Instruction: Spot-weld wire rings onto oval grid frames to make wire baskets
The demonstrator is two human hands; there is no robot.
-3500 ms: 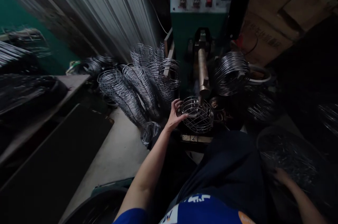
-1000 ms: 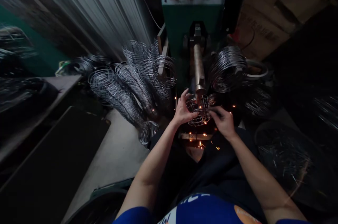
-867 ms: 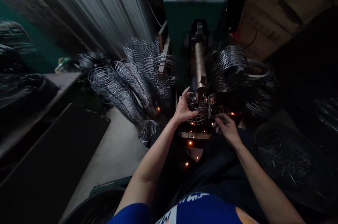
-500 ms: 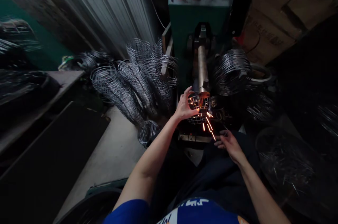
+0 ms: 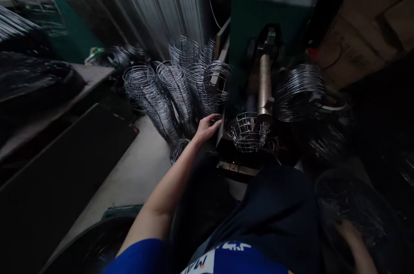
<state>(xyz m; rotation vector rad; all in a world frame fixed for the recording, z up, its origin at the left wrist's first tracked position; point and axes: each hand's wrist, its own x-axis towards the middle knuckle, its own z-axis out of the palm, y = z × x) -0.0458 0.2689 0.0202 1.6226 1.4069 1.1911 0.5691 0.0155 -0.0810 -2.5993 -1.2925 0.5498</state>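
Empty and with its fingers loosely extended, my left hand [image 5: 208,128] hovers left of a small wire basket [image 5: 246,135]. The basket sits at the lower end of a brass-coloured cylindrical arm [image 5: 265,86] on a green machine [image 5: 252,13]. A gap separates the hand from the basket. My right hand [image 5: 348,229] is down at the lower right, over or inside a dark tub [image 5: 318,183] holding thin metal pieces. Its fingers are dim and blurred, so any grip is hidden.
Tall nested stacks of wire baskets [image 5: 150,97] lean left of the machine. A coil-like bundle of wire rings [image 5: 299,93] hangs on its right. Cardboard boxes [image 5: 359,41] stand behind at right, and a dark board [image 5: 77,166] stands at left.
The sparks have stopped and the green lamp has gone out. My left hand has let go of the basket and moved left. My right hand has dropped to the tub. The view has shifted.
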